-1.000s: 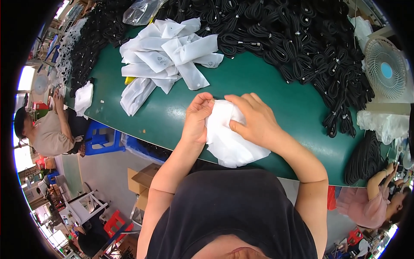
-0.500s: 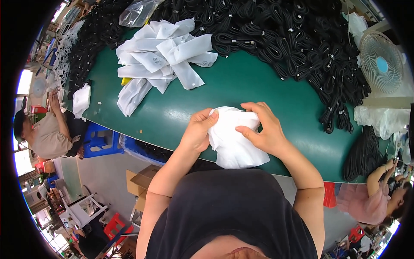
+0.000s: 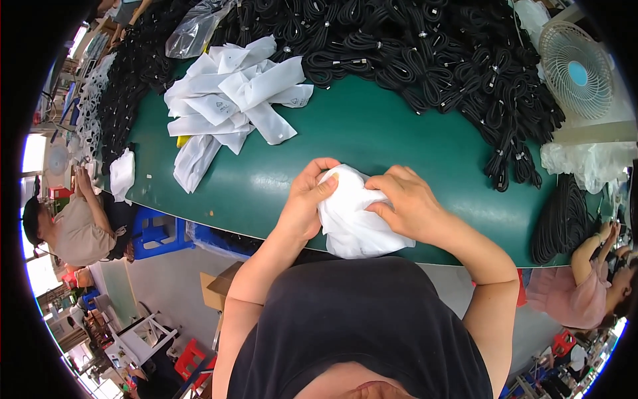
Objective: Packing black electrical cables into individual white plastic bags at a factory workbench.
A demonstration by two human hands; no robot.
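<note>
A stack of soft white plastic bags is between my hands at the near edge of the green table. My left hand grips the stack's left side, thumb on top. At its upper right, my right hand pinches the white plastic between thumb and fingers. The lower part of the stack drapes toward my body, its folds crumpled. Farther off to the left lies a loose pile of narrow white packets, some with small dark print.
Coiled black cables are heaped along the table's far side. A clear plastic bag lies beside the packets. On the right stand a fan and a bundle of black cable. People sit at the left and right.
My right fingers have closed in on the white plastic and bunched it up more. The whole view has shifted slightly, so the pile of packets appears farther left.
</note>
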